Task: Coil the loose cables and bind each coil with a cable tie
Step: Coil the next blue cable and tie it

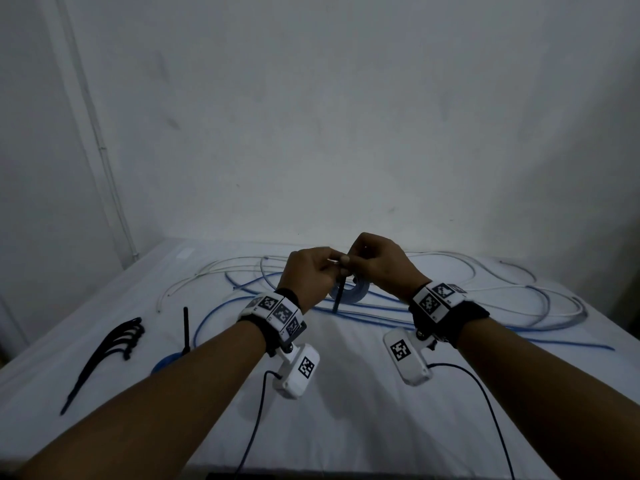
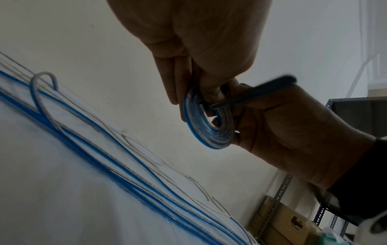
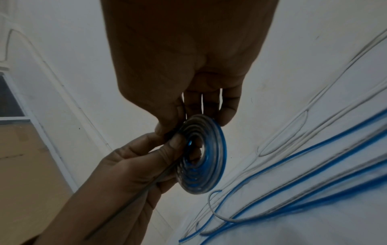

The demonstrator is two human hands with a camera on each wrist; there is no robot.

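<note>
On the far left of the table (image 1: 346, 427) lies a bunch of spare ties (image 1: 107, 344), unused; just right of it one tie tail (image 1: 186, 329) stands up from a blue coil (image 1: 166, 363) half hidden behind the left forearm, which I judge to be a coil already bound, though little of it shows.

The left hand (image 1: 306, 275) is raised above the table, fingers curled, pinching the black tie (image 1: 337, 296) and the rim of the small coil (image 1: 349, 292); the left wrist view shows the thumb pressed at the coil's centre hole, with the tie strap crossing the rim there; whether the tie's head is locked I cannot tell.

The coil hangs in the air between the two hands, a flat spiral of blue-and-clear cable standing on edge, its faces turned left and right, its hole axis lying roughly across the body; the tie's tail points straight down toward the table in the head view, its long axis near vertical.

The right hand (image 1: 375, 263) grasps the coil's other side, thumb and fingers closed over the top rim.

Behind and to the right, the loose cables (image 1: 450, 299), blue and white, sprawl uncoiled in long loops across the table; so by my reading one coil is done, a second is being tied, and the bulk of the cable is left.
</note>
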